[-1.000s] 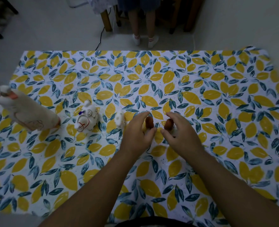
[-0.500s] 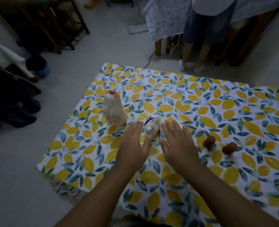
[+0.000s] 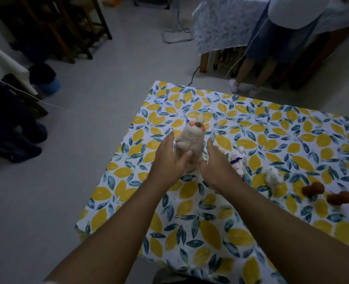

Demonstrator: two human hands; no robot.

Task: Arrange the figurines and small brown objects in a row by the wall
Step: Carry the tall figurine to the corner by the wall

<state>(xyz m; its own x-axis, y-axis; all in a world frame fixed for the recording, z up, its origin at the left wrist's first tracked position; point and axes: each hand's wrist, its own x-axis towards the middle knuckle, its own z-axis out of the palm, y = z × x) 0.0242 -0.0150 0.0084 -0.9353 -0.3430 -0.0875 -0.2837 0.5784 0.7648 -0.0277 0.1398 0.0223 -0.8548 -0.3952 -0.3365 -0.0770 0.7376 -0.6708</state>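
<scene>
A tall cream figurine (image 3: 191, 138) with an orange bow stands near the left edge of the leaf-print tablecloth (image 3: 210, 232). My left hand (image 3: 169, 160) and my right hand (image 3: 214, 167) cup its lower body from either side, thumbs against its front, fingers stretched upward. To its right stand a small white figurine with purple marks (image 3: 238, 162), then a small white cat figurine (image 3: 273, 177), then two brown objects (image 3: 313, 188) (image 3: 339, 197), all in a loose line.
The cloth's left edge drops to grey floor just left of my hands. A person's legs (image 3: 251, 78) stand beyond the far edge by a covered table (image 3: 220, 21). Dark chairs and bundles (image 3: 16, 130) fill the far left.
My hands left the two brown objects, passed over the small white figurine, and now sit around the tall figurine. My view swung left.
</scene>
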